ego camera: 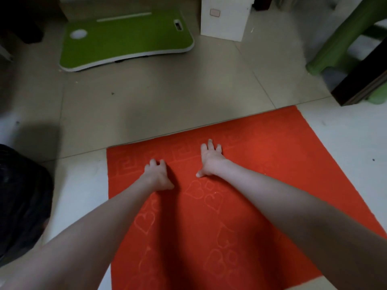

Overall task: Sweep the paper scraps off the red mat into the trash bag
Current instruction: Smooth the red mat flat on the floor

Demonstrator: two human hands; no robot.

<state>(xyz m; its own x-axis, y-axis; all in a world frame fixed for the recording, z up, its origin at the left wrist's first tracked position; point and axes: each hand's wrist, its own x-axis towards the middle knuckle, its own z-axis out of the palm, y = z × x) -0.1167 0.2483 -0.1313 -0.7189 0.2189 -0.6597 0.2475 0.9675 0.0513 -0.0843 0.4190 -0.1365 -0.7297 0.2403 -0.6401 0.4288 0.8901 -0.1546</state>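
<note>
Left hand [158,174]: fingers curled, clawed onto red mat [261,164] (holding nothing)
Right hand [210,160]: fingers spread, palm flat on mat

Dim indoor light, brightest on the floor [345,132] at 3 o'clock. Soft shadows darken the tiles at 9 and 12 o'clock. The whole picture is slightly soft, with wide-angle bending and blur toward 1 and 11 o'clock corners.

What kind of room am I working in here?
Probably a room in a home, worked at floor level: a tiled floor, a green lap desk lying on it, a white box, and the red mat under both hands.
</note>
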